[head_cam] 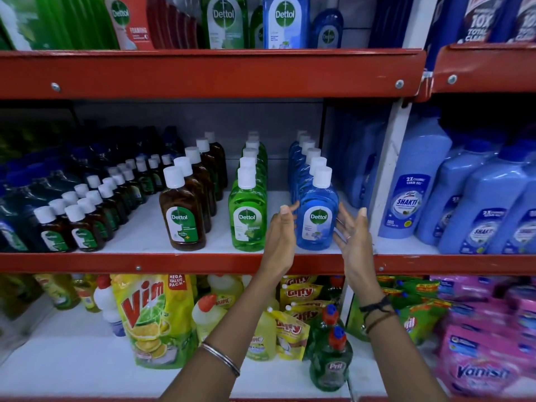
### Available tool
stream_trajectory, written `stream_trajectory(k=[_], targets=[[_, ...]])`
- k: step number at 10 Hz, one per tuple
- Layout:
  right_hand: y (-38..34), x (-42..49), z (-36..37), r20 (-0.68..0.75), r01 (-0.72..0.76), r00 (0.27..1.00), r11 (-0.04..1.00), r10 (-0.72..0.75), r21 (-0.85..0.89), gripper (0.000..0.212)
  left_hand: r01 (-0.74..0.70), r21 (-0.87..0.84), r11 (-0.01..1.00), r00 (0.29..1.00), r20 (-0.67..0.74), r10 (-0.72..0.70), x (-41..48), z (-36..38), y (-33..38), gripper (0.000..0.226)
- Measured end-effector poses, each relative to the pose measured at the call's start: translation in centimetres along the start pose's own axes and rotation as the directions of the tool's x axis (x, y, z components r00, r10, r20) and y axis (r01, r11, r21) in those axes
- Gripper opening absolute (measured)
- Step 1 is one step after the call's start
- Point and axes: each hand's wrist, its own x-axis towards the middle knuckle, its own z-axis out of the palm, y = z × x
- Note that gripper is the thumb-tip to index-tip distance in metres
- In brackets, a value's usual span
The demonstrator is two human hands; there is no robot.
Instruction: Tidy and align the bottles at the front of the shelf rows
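Note:
On the middle shelf (203, 264) stand three rows of Dettol bottles with white caps. The front blue bottle (317, 216) stands upright at the shelf's front edge. My left hand (280, 239) is flat against its left side and my right hand (349, 236) is spread just off its right side, fingers apart, palms facing each other. Neither hand grips it. To the left stand the front green bottle (247, 217) and the front brown bottle (182, 219), each heading its own row.
Small dark bottles (84, 224) fill the shelf's left part. Large blue Shakti bottles (412, 198) stand beyond the white upright (388, 169) at the right. Above is another red shelf (203, 74) with Dettol bottles. Below are Vim and Giffy pouches and green Pril bottles (330, 358).

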Motion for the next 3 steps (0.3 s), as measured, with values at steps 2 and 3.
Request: stream_trajectory(k=[2,3], targets=[[-0.3,0.1,0.1,0.000,0.026,1.000,0.997,-0.026,-0.066,0.059,-0.034,0.120,0.992,0.999,-0.021,0.036,-0.4,-0.1,0.2,0.073],[0.0,-1.5,-1.0,-0.064,0.104,0.991,0.983,-0.115,-0.149,0.063,-0.204,0.233,0.951,0.972,-0.063,0.225,-1.3,-0.5,1.3,0.060]])
